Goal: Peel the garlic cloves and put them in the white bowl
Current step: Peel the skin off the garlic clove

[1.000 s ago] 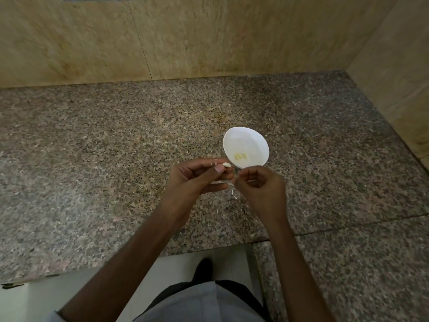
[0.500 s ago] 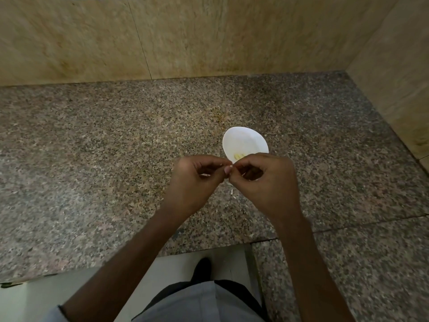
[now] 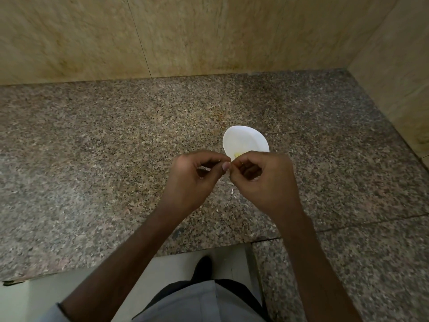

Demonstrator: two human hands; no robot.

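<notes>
Where left hand [image 3: 190, 182] and right hand [image 3: 264, 182] pinch curled fingers [image 3: 225, 166] together, the garlic clove is hidden.

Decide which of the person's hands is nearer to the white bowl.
Right. The right hand, pinching the garlic clove, overlaps the near rim of the white bowl in the picture; the left hand, also pinching it, lies to the bowl's left and nearer the person.
</notes>
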